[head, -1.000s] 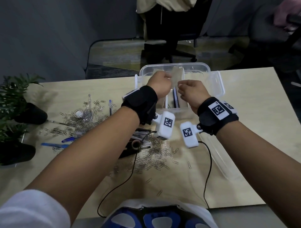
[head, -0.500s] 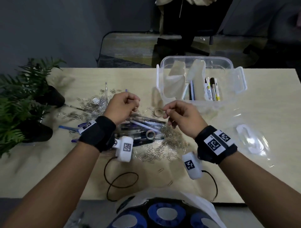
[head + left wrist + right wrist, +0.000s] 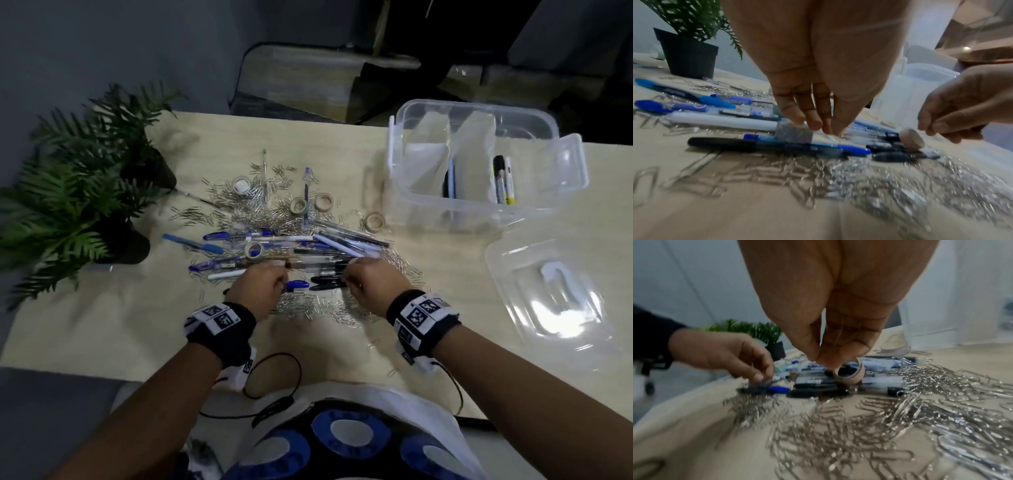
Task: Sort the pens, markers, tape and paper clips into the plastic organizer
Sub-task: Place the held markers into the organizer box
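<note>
A heap of pens [image 3: 308, 246] and markers lies mid-table, ringed by loose paper clips [image 3: 308, 308]. My right hand [image 3: 347, 277] is at the heap's near edge, and its thumb and fingers [image 3: 822, 360] pinch the rim of a beige tape roll [image 3: 851, 378] standing on the pens. That roll [image 3: 910, 141] also shows in the left wrist view. My left hand [image 3: 281, 281] reaches into the heap, fingertips [image 3: 826, 129] drawn together beside a glittery grey roll [image 3: 793, 133]. Whether they hold anything is blurred. The clear organizer [image 3: 479, 212] stands at the far right, with markers [image 3: 501, 181] and pens [image 3: 450, 185] inside.
Other tape rolls [image 3: 323, 202] lie among the clips farther back. The organizer's clear lid [image 3: 555, 301] rests on the table to the right. Two potted plants [image 3: 85, 192] stand at the left edge. A black cable [image 3: 274, 377] loops near the table's front edge.
Both hands left the organizer and came down onto the near side of the pen heap. The right hand now pinches a beige tape roll.
</note>
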